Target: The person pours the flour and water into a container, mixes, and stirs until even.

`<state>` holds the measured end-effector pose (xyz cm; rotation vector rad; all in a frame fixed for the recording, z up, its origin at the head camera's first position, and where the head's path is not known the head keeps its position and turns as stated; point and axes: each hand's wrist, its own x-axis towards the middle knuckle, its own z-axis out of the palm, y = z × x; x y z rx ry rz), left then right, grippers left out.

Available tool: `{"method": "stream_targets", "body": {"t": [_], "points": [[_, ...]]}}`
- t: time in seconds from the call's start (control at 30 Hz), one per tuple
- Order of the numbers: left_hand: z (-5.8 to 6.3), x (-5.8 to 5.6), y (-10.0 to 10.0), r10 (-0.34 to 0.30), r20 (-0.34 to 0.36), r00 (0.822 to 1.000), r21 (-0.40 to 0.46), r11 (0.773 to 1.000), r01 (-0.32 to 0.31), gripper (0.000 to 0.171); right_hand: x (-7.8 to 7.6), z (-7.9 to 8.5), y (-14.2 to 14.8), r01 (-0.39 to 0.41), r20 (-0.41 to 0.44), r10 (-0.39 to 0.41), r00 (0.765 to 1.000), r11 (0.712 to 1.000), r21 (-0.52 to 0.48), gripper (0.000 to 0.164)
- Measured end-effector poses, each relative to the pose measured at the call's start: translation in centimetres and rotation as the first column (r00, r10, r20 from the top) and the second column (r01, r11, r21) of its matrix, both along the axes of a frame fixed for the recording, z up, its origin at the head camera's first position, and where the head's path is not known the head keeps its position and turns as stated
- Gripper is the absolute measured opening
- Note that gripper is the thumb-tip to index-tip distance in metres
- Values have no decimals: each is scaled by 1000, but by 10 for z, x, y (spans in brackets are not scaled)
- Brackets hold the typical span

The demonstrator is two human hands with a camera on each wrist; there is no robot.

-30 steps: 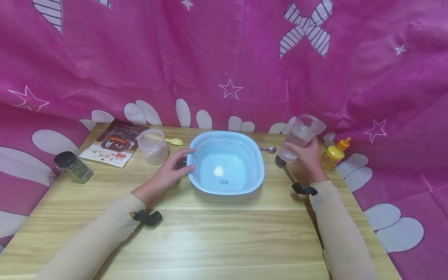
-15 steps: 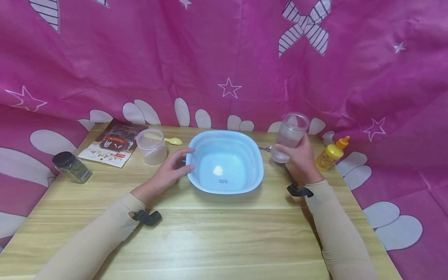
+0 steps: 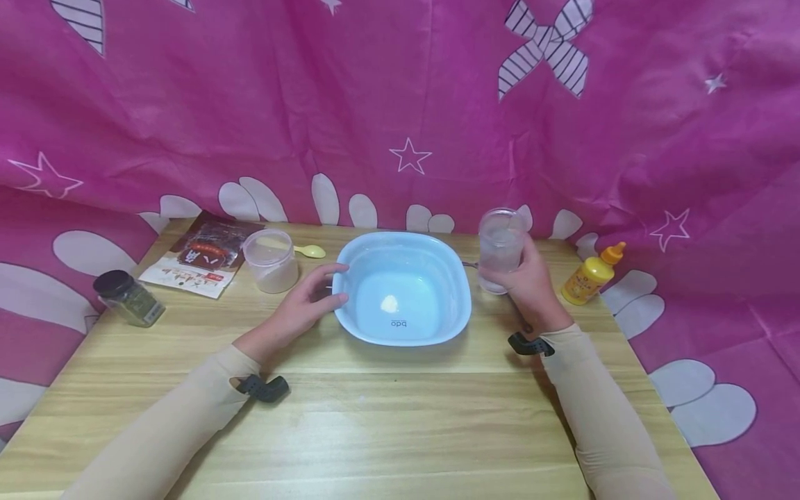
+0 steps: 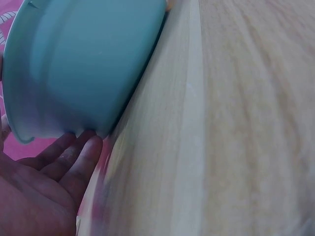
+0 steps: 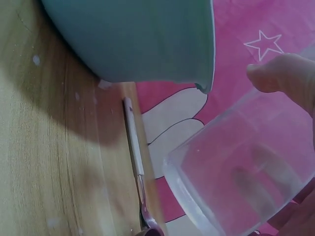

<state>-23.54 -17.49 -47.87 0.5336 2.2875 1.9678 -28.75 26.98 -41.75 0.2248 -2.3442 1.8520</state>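
Observation:
A pale blue basin (image 3: 400, 333) rests on the wooden table. My left hand (image 3: 304, 303) grips its left rim, thumb on the inner side; in the left wrist view the fingers (image 4: 83, 162) touch the outer wall. Just right of the basin my right hand (image 3: 531, 286) holds a clear plastic jar (image 3: 501, 243) nearly upright. It seems to contain a clear liquid. Through its wall in the right wrist view, fingers show behind the jar (image 5: 221, 172), which is raised off the table. Part of a dark spoon (image 3: 520, 316) shows beneath that hand, the remainder hidden.
A metal spoon with a pale handle (image 5: 134, 137) lies behind the basin's right side. The yellow bottle (image 3: 587, 279) stands far right. On the left are a jar of white powder (image 3: 271, 271), a yellow spoon (image 3: 311, 251), a brown packet (image 3: 203, 253) and a black-lidded spice jar (image 3: 130, 298).
My right hand has carried the jar leftward, closer to the basin, and the jar has come more upright. The dark spoon's head is now covered. My left hand keeps its place on the rim.

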Motion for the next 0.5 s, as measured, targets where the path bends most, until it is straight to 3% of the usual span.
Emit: {"method": "stream_targets", "body": {"t": [0.5], "points": [[1, 0, 0, 7, -14, 1000, -28, 1000, -8, 58, 0, -1, -1, -32, -127, 64, 990, 970, 240, 76]]}}
